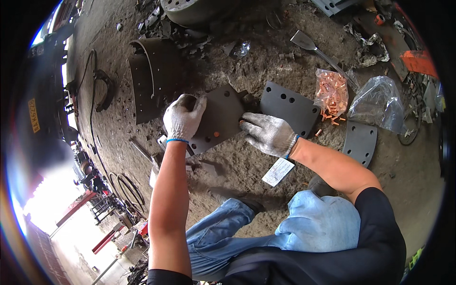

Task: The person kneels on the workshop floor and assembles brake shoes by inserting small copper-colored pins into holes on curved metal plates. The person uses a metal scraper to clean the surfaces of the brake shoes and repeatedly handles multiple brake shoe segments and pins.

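A dark grey, curved brake lining (221,111) with holes lies in front of me. My left hand (184,116), in a white knitted glove, grips its left edge, thumb toward the top face. My right hand (270,134), in a dirtier matching glove, reaches its right edge with fingers together. At those fingertips a small copper-coloured rivet shows, mostly hidden by the glove. Another copper rivet (216,134) sits in a hole near the lining's lower edge. Just to the right lies a second brake lining (289,107), partly behind my right hand.
A clear bag of copper rivets (331,90) spills some onto the floor. Beside it are an empty plastic bag (378,102) and another lining (360,142). A curved brake shoe (142,88) stands at left, a drum (197,10) farther off. A flat-bladed tool (304,41) and paper label (278,172) lie around.
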### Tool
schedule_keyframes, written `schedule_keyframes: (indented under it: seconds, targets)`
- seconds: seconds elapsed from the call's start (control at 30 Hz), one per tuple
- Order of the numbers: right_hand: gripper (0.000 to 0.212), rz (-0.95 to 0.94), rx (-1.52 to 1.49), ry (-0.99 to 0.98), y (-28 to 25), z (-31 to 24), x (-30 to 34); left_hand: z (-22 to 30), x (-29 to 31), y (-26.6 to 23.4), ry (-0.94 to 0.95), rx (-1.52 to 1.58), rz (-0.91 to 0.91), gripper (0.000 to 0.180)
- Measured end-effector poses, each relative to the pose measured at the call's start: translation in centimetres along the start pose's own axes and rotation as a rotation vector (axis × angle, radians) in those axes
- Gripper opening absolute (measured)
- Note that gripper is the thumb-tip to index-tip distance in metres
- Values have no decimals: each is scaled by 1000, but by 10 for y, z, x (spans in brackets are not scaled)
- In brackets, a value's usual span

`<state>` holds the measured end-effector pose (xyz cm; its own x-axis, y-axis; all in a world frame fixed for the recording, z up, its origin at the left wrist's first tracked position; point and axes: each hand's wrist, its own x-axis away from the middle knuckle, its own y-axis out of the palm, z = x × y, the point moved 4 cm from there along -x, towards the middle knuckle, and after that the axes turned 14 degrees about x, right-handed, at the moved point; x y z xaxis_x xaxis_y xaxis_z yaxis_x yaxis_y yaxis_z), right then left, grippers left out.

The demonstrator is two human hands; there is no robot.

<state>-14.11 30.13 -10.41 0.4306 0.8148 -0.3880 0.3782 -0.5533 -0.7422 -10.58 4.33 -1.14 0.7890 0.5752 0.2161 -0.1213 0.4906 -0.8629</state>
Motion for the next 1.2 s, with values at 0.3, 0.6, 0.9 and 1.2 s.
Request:
schedule_keyframes:
  seconds: [0.3,0.6,0.9,1.2]
  targets:
    - [43,-28,17,27,-1,-2,-3,-6,-1,2,18,-4,4,38]
    - [50,-130,85,-24,8,-3,1,-9,-1,2,0,0,8,42]
    - [48,-309,8,203,-4,-5,-16,-11,0,3,13,13,19,40]
    - [50,-440,-303,550,-50,34,4,-11,0,2,78,-26,62,36]
